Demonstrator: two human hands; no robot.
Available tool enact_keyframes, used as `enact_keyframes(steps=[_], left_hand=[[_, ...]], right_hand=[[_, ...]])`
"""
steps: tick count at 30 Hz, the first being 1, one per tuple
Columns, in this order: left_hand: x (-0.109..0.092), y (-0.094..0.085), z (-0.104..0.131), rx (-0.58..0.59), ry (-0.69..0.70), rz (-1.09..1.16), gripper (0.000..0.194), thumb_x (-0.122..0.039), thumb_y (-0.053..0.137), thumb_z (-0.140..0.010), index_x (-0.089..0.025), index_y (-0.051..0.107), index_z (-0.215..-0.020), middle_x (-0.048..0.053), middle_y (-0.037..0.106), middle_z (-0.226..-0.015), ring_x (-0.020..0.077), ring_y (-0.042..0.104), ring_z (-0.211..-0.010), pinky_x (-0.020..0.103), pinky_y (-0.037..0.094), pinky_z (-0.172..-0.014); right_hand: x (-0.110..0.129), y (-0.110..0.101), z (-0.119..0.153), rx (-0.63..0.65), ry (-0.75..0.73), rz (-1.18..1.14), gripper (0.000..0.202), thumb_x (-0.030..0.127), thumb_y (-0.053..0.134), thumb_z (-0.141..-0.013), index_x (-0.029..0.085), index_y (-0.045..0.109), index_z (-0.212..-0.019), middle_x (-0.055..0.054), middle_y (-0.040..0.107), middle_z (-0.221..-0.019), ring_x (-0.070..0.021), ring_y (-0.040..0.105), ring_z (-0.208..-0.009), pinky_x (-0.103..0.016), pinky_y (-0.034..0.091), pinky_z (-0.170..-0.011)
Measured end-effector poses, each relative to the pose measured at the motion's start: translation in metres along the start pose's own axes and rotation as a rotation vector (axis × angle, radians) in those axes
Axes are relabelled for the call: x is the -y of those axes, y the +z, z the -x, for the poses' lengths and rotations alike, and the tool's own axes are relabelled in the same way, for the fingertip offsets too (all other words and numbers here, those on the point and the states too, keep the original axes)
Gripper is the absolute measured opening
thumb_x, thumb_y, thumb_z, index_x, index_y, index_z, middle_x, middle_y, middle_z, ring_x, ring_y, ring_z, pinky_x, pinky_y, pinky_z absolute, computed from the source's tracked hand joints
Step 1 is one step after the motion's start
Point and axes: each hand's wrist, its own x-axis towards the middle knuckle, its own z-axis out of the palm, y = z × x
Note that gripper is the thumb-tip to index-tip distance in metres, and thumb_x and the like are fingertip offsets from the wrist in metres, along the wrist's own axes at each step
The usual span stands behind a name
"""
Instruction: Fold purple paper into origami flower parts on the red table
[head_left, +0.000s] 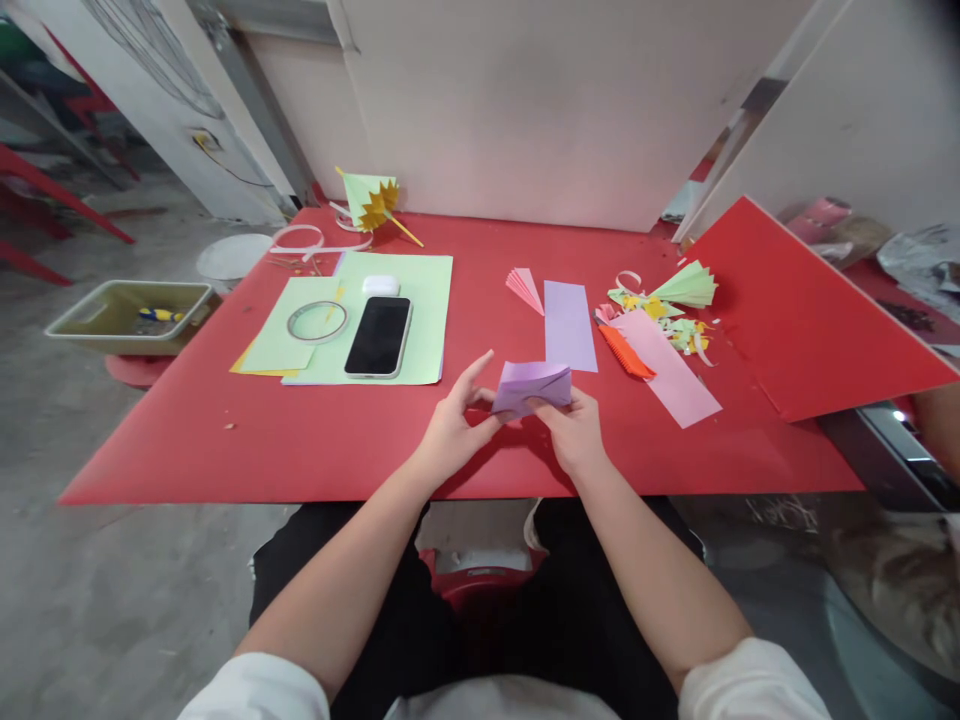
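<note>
Between my hands is a folded piece of purple paper point(531, 386), held just above the red table near its front edge. My left hand point(459, 412) grips its left side, with the index finger raised and pointing outward. The fingers of my right hand point(574, 425) are closed on its right end, the thumb on the near face. Just beyond lies a flat purple paper strip point(570, 325). A pleated pink paper fan point(526, 288) rests to the left of that strip. On the right, an orange cutter point(627, 351) overlaps a pink paper strip point(667, 370).
Green paper sheets point(427, 300) at left carry a phone point(379, 337), a white case point(381, 286) and a tape roll point(317, 321). A paper umbrella point(379, 205) stands at the back. Paper scraps point(675, 315) lie right, beside a raised red board point(817, 310). A bin point(131, 315) sits off the table.
</note>
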Motion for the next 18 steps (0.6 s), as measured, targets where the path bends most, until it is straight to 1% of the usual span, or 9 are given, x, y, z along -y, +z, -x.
enact_keyframes(steps=[1, 3, 5, 6, 8, 11, 15, 18], left_hand=[[-0.001, 0.001, 0.0, -0.01, -0.022, 0.026, 0.075, -0.021, 0.063, -0.074, -0.022, 0.026, -0.14, -0.001, 0.064, -0.078, 0.0122, 0.061, -0.077, 0.031, 0.046, -0.084], [-0.003, 0.002, 0.001, -0.033, -0.07, 0.048, 0.074, -0.023, 0.064, -0.074, -0.022, 0.028, -0.139, -0.003, 0.062, -0.069, 0.0112, 0.058, -0.067, 0.029, 0.047, -0.076], [-0.005, 0.001, 0.002, -0.041, -0.103, 0.021, 0.075, -0.024, 0.063, -0.074, -0.024, 0.027, -0.14, -0.007, 0.055, -0.059, 0.0096, 0.052, -0.056, 0.027, 0.047, -0.067], [-0.006, 0.0, 0.003, -0.029, -0.111, -0.006, 0.075, -0.024, 0.063, -0.075, -0.025, 0.027, -0.14, -0.007, 0.052, -0.057, 0.0093, 0.05, -0.054, 0.026, 0.046, -0.065], [-0.008, -0.004, 0.003, 0.03, -0.121, -0.06, 0.076, -0.023, 0.063, -0.075, -0.027, 0.025, -0.141, -0.007, 0.051, -0.059, 0.0096, 0.048, -0.056, 0.026, 0.044, -0.064], [-0.01, -0.008, 0.003, 0.121, -0.131, -0.108, 0.073, -0.022, 0.06, -0.077, -0.029, 0.025, -0.141, -0.005, 0.05, -0.063, 0.0104, 0.048, -0.059, 0.025, 0.042, -0.063], [-0.011, -0.01, 0.002, 0.163, -0.126, -0.126, 0.07, -0.023, 0.057, -0.08, -0.03, 0.023, -0.141, -0.004, 0.052, -0.066, 0.0114, 0.049, -0.061, 0.026, 0.042, -0.063], [-0.01, -0.011, 0.001, 0.187, -0.127, -0.15, 0.069, -0.025, 0.055, -0.081, -0.03, 0.022, -0.141, -0.003, 0.055, -0.07, 0.0118, 0.051, -0.063, 0.027, 0.043, -0.065]], right_hand=[[0.0, 0.001, 0.0, -0.001, 0.008, 0.0, 0.022, 0.031, 0.072, -0.062, 0.02, 0.071, -0.082, -0.002, 0.071, -0.076, -0.0176, 0.064, -0.068, -0.035, 0.053, -0.068], [-0.001, 0.001, 0.0, 0.008, 0.031, 0.002, 0.023, 0.032, 0.073, -0.061, 0.019, 0.071, -0.08, -0.002, 0.07, -0.072, -0.0168, 0.063, -0.065, -0.034, 0.053, -0.065], [0.0, -0.001, 0.0, 0.023, 0.053, -0.003, 0.024, 0.033, 0.074, -0.06, 0.019, 0.071, -0.079, -0.001, 0.069, -0.071, -0.0163, 0.062, -0.064, -0.032, 0.052, -0.063], [0.001, -0.003, -0.001, 0.027, 0.058, -0.008, 0.024, 0.034, 0.074, -0.06, 0.019, 0.07, -0.078, -0.001, 0.069, -0.072, -0.016, 0.062, -0.064, -0.032, 0.051, -0.063], [0.003, -0.008, -0.004, 0.024, 0.063, -0.014, 0.022, 0.035, 0.074, -0.061, 0.02, 0.07, -0.076, 0.0, 0.067, -0.07, -0.015, 0.06, -0.063, -0.03, 0.05, -0.061], [0.007, -0.014, -0.007, 0.01, 0.079, -0.004, 0.019, 0.036, 0.074, -0.061, 0.02, 0.066, -0.067, 0.003, 0.063, -0.062, -0.0126, 0.056, -0.057, -0.028, 0.048, -0.057], [0.008, -0.018, -0.011, -0.017, 0.114, -0.003, 0.023, 0.038, 0.075, -0.06, 0.019, 0.063, -0.063, 0.004, 0.059, -0.058, -0.0108, 0.053, -0.053, -0.026, 0.044, -0.054], [0.007, -0.02, -0.014, -0.023, 0.131, 0.037, 0.026, 0.041, 0.073, -0.062, 0.018, 0.061, -0.061, 0.004, 0.055, -0.054, -0.0097, 0.049, -0.05, -0.024, 0.041, -0.052]])
